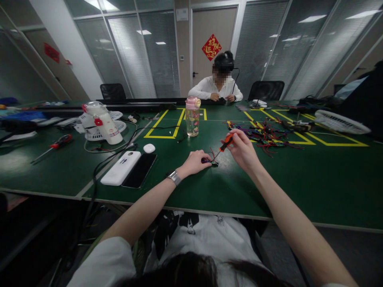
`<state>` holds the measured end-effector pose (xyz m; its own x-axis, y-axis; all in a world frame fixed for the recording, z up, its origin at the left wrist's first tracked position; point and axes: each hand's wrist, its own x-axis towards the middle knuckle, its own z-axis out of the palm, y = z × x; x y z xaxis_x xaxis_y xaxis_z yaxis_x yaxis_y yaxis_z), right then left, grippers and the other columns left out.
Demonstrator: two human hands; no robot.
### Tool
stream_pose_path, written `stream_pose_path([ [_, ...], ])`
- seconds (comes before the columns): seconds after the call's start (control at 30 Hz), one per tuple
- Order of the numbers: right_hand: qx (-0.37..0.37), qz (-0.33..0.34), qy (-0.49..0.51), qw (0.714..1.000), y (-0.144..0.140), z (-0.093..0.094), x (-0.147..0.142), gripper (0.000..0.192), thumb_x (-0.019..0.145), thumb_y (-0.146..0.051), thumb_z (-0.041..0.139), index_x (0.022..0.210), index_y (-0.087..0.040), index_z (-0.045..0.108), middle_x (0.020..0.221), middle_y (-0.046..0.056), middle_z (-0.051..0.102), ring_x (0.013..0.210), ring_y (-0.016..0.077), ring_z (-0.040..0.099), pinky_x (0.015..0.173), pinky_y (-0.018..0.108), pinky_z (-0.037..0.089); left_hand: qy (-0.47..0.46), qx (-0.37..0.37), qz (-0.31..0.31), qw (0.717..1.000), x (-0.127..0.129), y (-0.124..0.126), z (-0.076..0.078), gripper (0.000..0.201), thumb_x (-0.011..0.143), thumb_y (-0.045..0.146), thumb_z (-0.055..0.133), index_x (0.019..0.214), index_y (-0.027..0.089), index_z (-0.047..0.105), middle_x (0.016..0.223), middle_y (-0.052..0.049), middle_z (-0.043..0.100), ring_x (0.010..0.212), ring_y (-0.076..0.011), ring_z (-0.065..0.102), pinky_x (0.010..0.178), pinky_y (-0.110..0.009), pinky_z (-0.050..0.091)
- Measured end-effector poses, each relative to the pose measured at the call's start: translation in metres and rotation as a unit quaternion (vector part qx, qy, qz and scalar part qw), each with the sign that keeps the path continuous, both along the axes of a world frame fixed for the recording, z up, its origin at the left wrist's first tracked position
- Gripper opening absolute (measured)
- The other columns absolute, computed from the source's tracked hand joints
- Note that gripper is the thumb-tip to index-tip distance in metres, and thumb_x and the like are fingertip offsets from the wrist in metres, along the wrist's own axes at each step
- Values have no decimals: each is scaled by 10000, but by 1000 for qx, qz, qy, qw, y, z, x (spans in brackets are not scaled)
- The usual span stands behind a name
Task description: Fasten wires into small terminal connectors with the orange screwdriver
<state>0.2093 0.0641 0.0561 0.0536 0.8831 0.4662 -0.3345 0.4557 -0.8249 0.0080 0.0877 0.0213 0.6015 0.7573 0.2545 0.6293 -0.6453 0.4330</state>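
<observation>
On the green worktop (299,183), a white power bank (120,168) and a dark phone (139,170) lie side by side. Further right, the left hand (194,162) pinches a small dark part (213,163) against the surface. The right hand (243,150) grips a red-handled screwdriver (225,144), tip angled down onto that part. Beyond lies a tangle of coloured wires (265,136).
</observation>
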Motion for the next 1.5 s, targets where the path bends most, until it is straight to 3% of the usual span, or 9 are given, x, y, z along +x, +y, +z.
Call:
stream_pose_path([
  [0.13, -4, 17, -3, 1000, -1, 2, -1, 273, 841, -502, 727, 1060, -346, 680, 889, -17, 702, 882, 172, 673, 897, 383, 569, 3, 3, 4, 1000, 0, 0, -1, 167, 912, 349, 702, 1011, 224, 754, 956, -30, 658, 913, -191, 618, 860, -307, 455],
  [0.4, -4, 23, 31, 999, -1, 0, -2, 241, 766, -452, 822, 938, -337, 698, 888, -42, 699, 849, 140, 660, 873, 334, 573, 4, 1, 6, 1000, 1, 0, -1, 163, 902, 334, 714, 1005, 215, 756, 948, -29, 652, 904, -188, 614, 854, -299, 453],
  [0.73, -10, 28, 8, 1000, -2, 3, -3, 328, 796, -491, 777, 1081, -352, 695, 923, -18, 736, 923, 176, 699, 938, 387, 561, 5, -4, 6, 1000, 1, -1, 1, 174, 910, 345, 708, 1016, 215, 753, 959, -32, 651, 908, -189, 616, 856, -299, 450],
  [1.0, -4, 10, 5, 1000, 0, 0, -1, 249, 790, -477, 787, 972, -338, 689, 877, -29, 691, 856, 160, 666, 918, 382, 576, 6, 2, 3, 1000, 1, 0, 0, 172, 915, 355, 700, 1010, 221, 752, 945, -29, 647, 903, -187, 612, 846, -296, 447],
  [1.27, -17, 35, 11, 999, -4, 4, -4, 278, 827, -506, 738, 1050, -348, 686, 903, -14, 722, 911, 180, 695, 912, 395, 575, 10, 2, 6, 1000, 1, 1, -1, 174, 911, 351, 706, 1018, 222, 754, 954, -29, 654, 914, -191, 613, 859, -307, 445],
  [1.5, -4, 12, 0, 1000, -1, 1, -1, 241, 795, -489, 777, 963, -341, 688, 890, -31, 682, 856, 158, 659, 929, 392, 577, 8, 6, 5, 1000, 1, 2, -3, 179, 913, 365, 699, 1018, 231, 753, 950, -27, 655, 907, -190, 613, 862, -313, 453],
])
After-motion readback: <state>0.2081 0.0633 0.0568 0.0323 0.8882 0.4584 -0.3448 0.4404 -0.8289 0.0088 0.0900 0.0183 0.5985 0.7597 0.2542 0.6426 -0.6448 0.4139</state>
